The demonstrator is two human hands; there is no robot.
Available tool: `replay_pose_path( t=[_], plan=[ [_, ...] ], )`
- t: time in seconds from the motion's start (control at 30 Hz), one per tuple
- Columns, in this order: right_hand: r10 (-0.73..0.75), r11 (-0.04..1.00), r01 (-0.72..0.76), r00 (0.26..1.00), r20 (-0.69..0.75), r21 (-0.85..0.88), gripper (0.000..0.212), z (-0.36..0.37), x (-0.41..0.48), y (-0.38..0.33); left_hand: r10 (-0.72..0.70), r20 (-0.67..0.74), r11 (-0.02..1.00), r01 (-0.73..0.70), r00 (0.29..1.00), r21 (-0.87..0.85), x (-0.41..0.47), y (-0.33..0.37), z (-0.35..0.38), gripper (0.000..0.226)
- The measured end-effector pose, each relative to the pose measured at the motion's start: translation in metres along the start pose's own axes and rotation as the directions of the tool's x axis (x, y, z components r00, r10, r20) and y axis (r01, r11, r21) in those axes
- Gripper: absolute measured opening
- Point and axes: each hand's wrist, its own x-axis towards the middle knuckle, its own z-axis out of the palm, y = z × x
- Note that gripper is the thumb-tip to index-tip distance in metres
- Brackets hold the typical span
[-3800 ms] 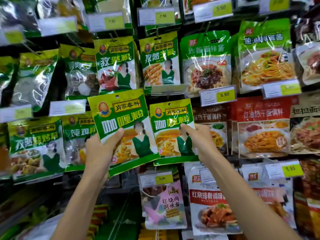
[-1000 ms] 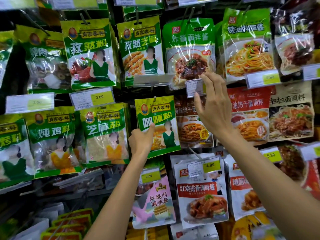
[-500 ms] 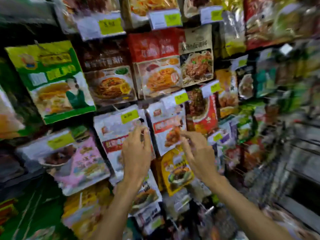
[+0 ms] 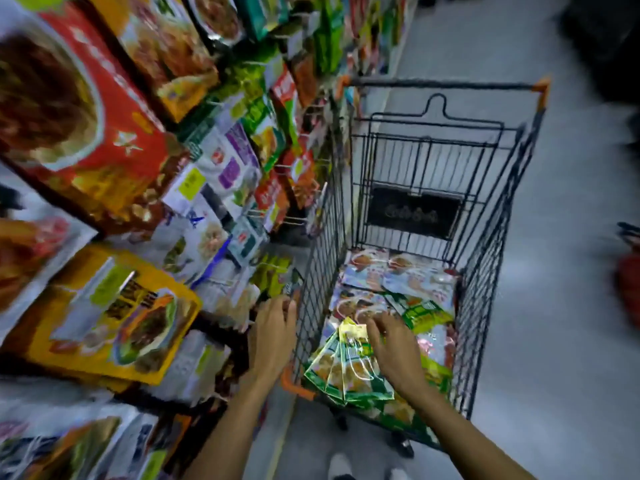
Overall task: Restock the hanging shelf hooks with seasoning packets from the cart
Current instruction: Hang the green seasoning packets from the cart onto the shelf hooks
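- the right hand [image 4: 391,348] is down inside the cart [image 4: 485,289], fingers curled over the gathered tops of a few green packets [image 4: 346,368]. it grips them so that they fan out below the fingertips.
- the left hand [image 4: 273,337] is outside the cart, just beside its left wire wall. its fingers are loosely spread and hold nothing, and blur hides whether they touch the wire.
- the two hands are apart, with the cart wall between them.
- more loose packets [image 4: 398,278] lie flat across the cart bottom, some pale, some green.
- the hanging shelf [image 4: 242,174] runs along the left, crowded with red, yellow and green packets, all blurred.
- the cart stands on a grey floor [image 4: 571,306], close beside the shelf, and the person's shoes [image 4: 341,465] show at the bottom edge.
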Motion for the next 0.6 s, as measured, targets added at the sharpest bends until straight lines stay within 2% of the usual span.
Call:
replay_pose_path(
  t=[0.07, 0.17, 0.3, 0.5, 0.6],
  plan=[
    [0.148, 0.988, -0.148, 0.989, 0.008, -0.037, 0.023, 0.019, 0.003, 0.035, -0.042, 0.072, 0.999, 0.04, 0.997, 0.022, 0.015, -0.016, 0.029, 0.028],
    [0.333, 0.941, -0.332, 0.943, 0.017, -0.065, 0.025, 0.054, 0.006, 0.079, -0.101, 0.161, 0.989, 0.081, 0.982, 0.123, 0.028, -0.044, 0.066, 0.045],
    [0.503, 0.864, -0.497, 0.858, 0.1, -0.082, 0.024, 0.107, 0.012, 0.124, -0.193, 0.258, 0.979, 0.166, 0.947, 0.121, 0.038, -0.079, 0.104, 0.064],
    [0.667, 0.744, -0.633, 0.722, 0.184, -0.213, 0.069, 0.149, 0.021, 0.159, -0.076, 0.265, 0.997, 0.066, 0.961, 0.049, 0.04, -0.108, 0.128, 0.052],
    [0.732, 0.668, -0.674, 0.672, 0.115, -0.315, 0.086, 0.163, 0.026, 0.161, -0.085, 0.256, 0.996, 0.087, 0.963, 0.003, 0.037, -0.115, 0.13, 0.056]
  ],
)
